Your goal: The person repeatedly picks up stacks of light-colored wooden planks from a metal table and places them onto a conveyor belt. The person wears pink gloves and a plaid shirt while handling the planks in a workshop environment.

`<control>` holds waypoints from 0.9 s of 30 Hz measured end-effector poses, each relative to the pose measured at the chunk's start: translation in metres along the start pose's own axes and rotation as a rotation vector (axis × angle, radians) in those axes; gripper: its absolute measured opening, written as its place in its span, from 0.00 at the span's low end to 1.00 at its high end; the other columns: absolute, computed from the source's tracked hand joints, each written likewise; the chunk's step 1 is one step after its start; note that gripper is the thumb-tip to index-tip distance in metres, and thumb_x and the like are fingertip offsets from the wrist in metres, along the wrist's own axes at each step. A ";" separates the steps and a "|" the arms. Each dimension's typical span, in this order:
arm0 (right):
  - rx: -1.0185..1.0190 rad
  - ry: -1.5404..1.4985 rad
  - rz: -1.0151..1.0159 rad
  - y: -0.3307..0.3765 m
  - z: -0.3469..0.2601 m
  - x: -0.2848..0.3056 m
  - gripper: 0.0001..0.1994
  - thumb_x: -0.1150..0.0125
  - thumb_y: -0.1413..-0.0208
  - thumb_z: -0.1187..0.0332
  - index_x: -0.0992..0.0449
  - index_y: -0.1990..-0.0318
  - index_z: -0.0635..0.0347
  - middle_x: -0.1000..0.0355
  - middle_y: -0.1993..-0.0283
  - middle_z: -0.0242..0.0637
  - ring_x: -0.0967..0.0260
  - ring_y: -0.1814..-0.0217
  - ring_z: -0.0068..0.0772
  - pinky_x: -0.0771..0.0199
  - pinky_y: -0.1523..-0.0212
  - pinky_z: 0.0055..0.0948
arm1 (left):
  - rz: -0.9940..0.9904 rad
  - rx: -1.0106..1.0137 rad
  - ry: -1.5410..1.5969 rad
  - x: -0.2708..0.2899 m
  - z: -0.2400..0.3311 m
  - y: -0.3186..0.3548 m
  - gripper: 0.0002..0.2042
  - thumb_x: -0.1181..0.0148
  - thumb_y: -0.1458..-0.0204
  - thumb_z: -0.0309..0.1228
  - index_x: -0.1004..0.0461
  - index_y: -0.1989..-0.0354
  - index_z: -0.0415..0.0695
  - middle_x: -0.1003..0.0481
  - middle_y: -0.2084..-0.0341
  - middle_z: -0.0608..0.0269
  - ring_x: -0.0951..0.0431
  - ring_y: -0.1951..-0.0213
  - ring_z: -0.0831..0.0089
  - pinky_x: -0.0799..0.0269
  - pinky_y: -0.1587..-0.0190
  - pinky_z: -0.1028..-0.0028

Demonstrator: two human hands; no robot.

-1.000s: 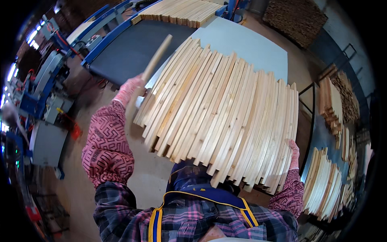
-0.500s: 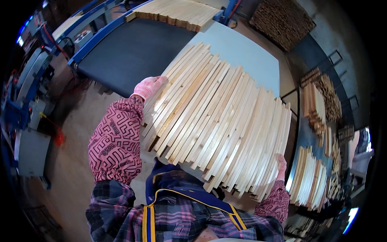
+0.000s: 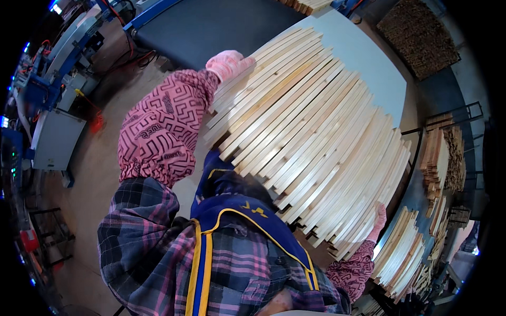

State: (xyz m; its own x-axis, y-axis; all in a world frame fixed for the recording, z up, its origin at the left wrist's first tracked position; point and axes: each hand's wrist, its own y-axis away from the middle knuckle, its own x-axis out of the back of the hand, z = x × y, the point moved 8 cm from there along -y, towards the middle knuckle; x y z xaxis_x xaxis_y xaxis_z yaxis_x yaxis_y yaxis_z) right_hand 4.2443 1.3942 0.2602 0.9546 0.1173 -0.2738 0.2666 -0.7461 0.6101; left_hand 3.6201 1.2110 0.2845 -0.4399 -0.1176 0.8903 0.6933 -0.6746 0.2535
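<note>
A wide row of pale wooden strips [image 3: 311, 142] lies side by side in front of me, their ends uneven, on a light board [image 3: 363, 63]. At the row's left side is my left hand [image 3: 230, 66] in a pink and white glove, its fingers together against the outermost strip. My right hand [image 3: 379, 216], gloved too, presses on the opposite side near the lower right end. Between them the hands hold the row from both sides. The undersides of the strips and some fingertips are hidden.
A dark conveyor belt [image 3: 211, 29] with a blue frame adjoins the board at the far left. More wooden strips [image 3: 305, 4] lie at the far edge. Stacked strips [image 3: 403, 247] stand on the right, and a large wood pile [image 3: 419, 39] at the far right. Machinery [image 3: 58, 126] stands left.
My view has turned, so the row, board and belt appear shifted, mostly rightward and upward. Both hands remain at the row's two sides.
</note>
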 end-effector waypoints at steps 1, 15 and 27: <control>0.015 0.004 0.025 0.003 -0.001 0.005 0.43 0.33 0.57 0.44 0.38 0.38 0.64 0.31 0.47 0.53 0.29 0.49 0.52 0.22 0.53 0.50 | 0.019 -0.028 0.159 0.002 -0.009 -0.007 0.24 0.48 0.46 0.53 0.24 0.48 0.51 0.22 0.57 0.57 0.24 0.51 0.60 0.25 0.56 0.61; 0.063 0.057 0.079 0.002 -0.010 0.004 0.42 0.32 0.57 0.46 0.37 0.40 0.67 0.30 0.48 0.54 0.27 0.51 0.52 0.21 0.53 0.49 | -0.112 -0.236 0.039 -0.021 -0.058 0.099 0.51 0.32 0.60 0.43 0.58 0.28 0.44 0.27 0.50 0.46 0.23 0.52 0.57 0.27 0.51 0.68; 0.090 0.058 0.241 0.034 -0.008 -0.019 0.38 0.34 0.55 0.45 0.35 0.41 0.61 0.29 0.50 0.48 0.28 0.52 0.48 0.21 0.55 0.46 | -0.085 0.212 0.985 -0.104 -0.126 0.056 0.27 0.32 0.49 0.38 0.32 0.40 0.50 0.28 0.48 0.64 0.26 0.50 0.71 0.27 0.46 0.70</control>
State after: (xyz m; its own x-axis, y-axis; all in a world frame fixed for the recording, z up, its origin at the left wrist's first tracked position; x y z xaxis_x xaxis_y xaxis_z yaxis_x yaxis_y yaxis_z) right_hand 4.2365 1.3719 0.2919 0.9959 -0.0352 -0.0837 0.0203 -0.8123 0.5829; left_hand 3.6333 1.0936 0.1588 -0.7015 -0.6890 0.1820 0.6826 -0.5764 0.4493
